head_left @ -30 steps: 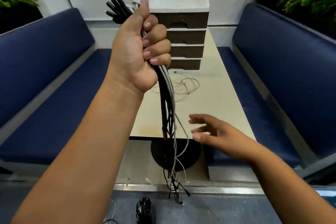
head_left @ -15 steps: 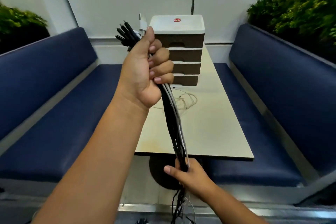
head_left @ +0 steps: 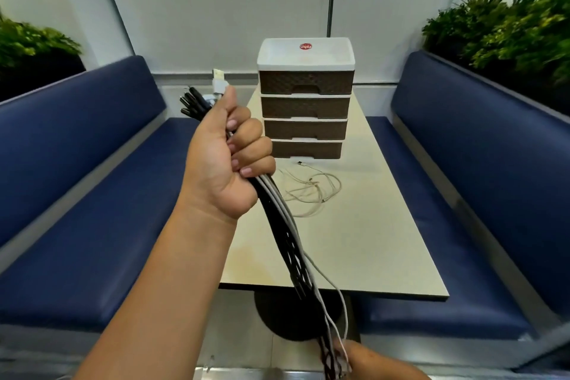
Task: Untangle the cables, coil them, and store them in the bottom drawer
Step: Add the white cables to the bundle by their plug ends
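A: Above the near edge of the table (head_left: 370,256), the left hand (head_left: 225,163) holds the bundle of cables (head_left: 287,234) in a tight fist, with the plug ends (head_left: 197,102) sticking up behind the thumb. What is different from 1 second ago?

B: The right hand (head_left: 364,358) was free then, with its fingers spread beside the hanging cables. Half a second ago it closed around the bundle under the table edge. Now it is much lower, at the bottom border of the view, and the cables run almost straight between the 2 hands.

A: Does it grip them now?

B: It touches the loose ends, and I think the fingers wrap them, but this corner is blurred, so I cannot tell for sure.

A: What does this mean for the task?

B: In my judgement the person pulls the bundle through the hand to straighten it, so the untangling is near its end. The black strands cross each other in the middle part, so some twist remains.

A: And the storage?

B: All 4 drawers of the drawer unit (head_left: 305,95) are closed, the bottom drawer (head_left: 307,149) also. 1 thin white cable (head_left: 311,191) lies loose on the table in front of it. Coiling is not yet begun.
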Action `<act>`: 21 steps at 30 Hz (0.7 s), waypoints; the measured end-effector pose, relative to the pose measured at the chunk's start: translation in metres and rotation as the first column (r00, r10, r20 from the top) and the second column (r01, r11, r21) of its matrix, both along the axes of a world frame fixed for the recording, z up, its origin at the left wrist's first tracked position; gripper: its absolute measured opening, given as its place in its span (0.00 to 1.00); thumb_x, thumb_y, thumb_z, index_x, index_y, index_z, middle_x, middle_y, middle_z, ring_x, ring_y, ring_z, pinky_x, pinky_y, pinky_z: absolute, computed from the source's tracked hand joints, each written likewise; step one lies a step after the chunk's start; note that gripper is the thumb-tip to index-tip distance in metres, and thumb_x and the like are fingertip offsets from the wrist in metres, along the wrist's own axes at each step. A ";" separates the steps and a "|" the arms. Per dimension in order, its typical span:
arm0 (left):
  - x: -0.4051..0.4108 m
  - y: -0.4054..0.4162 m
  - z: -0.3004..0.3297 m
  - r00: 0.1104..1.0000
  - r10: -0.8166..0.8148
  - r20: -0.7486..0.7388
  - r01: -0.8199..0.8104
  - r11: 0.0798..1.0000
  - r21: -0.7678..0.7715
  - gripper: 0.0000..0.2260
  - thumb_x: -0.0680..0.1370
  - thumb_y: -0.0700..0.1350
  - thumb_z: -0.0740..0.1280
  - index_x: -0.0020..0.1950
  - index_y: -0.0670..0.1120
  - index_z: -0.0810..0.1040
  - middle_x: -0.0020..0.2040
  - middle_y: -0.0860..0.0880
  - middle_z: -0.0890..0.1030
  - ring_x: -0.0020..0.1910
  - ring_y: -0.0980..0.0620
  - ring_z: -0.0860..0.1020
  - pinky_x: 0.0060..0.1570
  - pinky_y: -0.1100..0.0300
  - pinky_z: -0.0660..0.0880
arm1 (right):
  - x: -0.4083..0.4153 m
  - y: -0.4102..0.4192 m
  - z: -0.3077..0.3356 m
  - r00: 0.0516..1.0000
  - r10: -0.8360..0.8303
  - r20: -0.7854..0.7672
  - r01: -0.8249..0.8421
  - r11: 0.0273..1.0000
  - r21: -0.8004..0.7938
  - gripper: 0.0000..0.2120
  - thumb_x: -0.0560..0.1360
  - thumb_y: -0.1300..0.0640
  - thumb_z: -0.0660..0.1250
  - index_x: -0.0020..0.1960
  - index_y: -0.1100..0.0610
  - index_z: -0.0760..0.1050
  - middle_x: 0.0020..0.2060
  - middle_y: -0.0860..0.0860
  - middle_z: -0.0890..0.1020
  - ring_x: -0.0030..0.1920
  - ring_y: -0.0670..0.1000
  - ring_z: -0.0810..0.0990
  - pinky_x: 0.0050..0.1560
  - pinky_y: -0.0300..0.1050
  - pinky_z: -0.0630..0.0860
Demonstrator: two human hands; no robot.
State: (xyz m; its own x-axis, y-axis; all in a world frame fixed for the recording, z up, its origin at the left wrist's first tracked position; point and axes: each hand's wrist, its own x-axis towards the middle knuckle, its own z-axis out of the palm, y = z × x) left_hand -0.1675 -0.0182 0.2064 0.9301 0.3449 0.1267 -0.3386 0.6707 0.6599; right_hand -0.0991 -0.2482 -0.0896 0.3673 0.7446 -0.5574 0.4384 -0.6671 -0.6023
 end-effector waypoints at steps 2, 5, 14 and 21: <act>0.004 0.008 -0.003 1.000 0.004 -0.002 -0.004 1.000 0.014 0.23 0.82 0.57 0.57 0.29 0.51 0.62 0.20 0.54 0.58 0.17 0.59 0.56 0.19 0.67 0.49 | 0.018 0.008 0.006 0.993 0.093 0.069 -0.084 0.988 -0.133 0.18 0.75 0.53 0.67 0.64 0.53 0.72 0.56 0.52 0.78 0.62 0.54 0.76 0.60 0.45 0.71; 0.011 0.020 -0.009 1.000 0.013 -0.022 -0.012 0.999 0.033 0.23 0.82 0.58 0.56 0.28 0.51 0.62 0.20 0.54 0.58 0.17 0.60 0.55 0.19 0.67 0.48 | 0.048 0.024 0.030 0.975 0.197 0.101 -0.167 0.954 -0.250 0.20 0.74 0.57 0.67 0.66 0.52 0.73 0.61 0.51 0.78 0.61 0.53 0.77 0.60 0.45 0.72; 0.050 0.072 -0.035 0.993 0.011 -0.119 -0.010 1.000 0.002 0.21 0.80 0.56 0.58 0.28 0.51 0.62 0.20 0.55 0.57 0.16 0.60 0.55 0.19 0.68 0.48 | 0.120 0.085 0.098 0.877 -0.330 -0.348 0.392 0.912 0.122 0.10 0.79 0.53 0.66 0.57 0.56 0.79 0.49 0.52 0.85 0.50 0.52 0.84 0.50 0.43 0.79; 0.084 0.115 -0.057 0.979 -0.016 -0.205 0.005 0.999 -0.052 0.20 0.79 0.56 0.59 0.29 0.51 0.61 0.20 0.55 0.57 0.16 0.60 0.55 0.18 0.68 0.48 | 0.171 0.168 0.077 0.613 -0.724 -0.317 0.790 0.561 0.247 0.08 0.80 0.61 0.61 0.54 0.62 0.77 0.46 0.59 0.83 0.36 0.54 0.81 0.40 0.47 0.78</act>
State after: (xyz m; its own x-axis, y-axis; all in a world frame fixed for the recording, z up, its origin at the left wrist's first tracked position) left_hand -0.0837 0.0972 0.1492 0.9380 0.3361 -0.0843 -0.1925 0.7077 0.6798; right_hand 0.0722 -0.0806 -0.0121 0.8140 0.3759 -0.4428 -0.2578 -0.4493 -0.8554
